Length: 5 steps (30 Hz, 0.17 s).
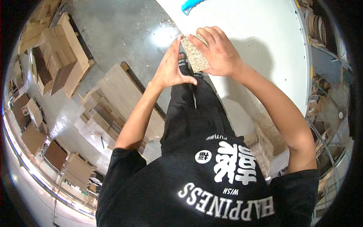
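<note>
A small speckled tan piece of chipboard (195, 56) is tilted up at the left edge of the white worktop (281, 64). My right hand (224, 52) grips it from the right, with the fingers bent over its upper part and the thumb side hidden behind the palm. On the other side, my left hand (168, 67) stands with straight fingers and the thumb spread wide. Its fingertips come up close to the piece's upper left corner; whether they touch it I cannot tell. Part of a blue curved plastic object (191, 5) lies on the worktop at the far edge.
Stacked boards and panels (109, 102) lie on the grey floor (124, 30) to my left, with a large open wooden crate (62, 56) beyond. Rolls of edging strip (315, 28) fill a rack past the worktop's right edge. My feet stand below the worktop's left edge.
</note>
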Available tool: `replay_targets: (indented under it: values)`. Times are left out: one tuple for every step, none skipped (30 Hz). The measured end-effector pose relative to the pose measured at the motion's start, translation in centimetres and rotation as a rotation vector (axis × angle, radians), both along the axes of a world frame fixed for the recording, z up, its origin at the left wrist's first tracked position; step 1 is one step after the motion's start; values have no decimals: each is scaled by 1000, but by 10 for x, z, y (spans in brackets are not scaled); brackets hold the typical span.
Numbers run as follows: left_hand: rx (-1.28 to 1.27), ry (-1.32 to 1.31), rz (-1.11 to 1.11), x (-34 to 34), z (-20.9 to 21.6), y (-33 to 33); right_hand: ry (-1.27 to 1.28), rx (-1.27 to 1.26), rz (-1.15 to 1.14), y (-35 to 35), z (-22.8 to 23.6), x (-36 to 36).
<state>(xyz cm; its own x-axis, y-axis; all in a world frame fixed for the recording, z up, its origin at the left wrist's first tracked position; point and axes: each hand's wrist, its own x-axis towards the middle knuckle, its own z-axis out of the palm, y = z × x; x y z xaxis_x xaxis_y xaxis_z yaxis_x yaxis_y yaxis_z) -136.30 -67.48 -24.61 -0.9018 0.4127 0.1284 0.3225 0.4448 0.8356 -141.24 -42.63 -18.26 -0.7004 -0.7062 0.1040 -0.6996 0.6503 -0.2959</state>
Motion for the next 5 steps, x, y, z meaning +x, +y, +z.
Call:
replay_targets:
  values:
    - [7, -9, -8, 2, -3, 2, -9, 7, -8, -1, 0, 5]
    - [-47, 3, -9, -3, -8, 4, -5, -39, -13, -3, -1, 6]
    - [-101, 18, -10, -9, -13, 6, 1, -84, -18, -5, -1, 7]
    - [-89, -77, -14, -15, -16, 6, 0, -61, -30, -5, 0, 4]
    - [-78, -173, -20, -20, -17, 5, 0, -50, -39, -2, 3, 6]
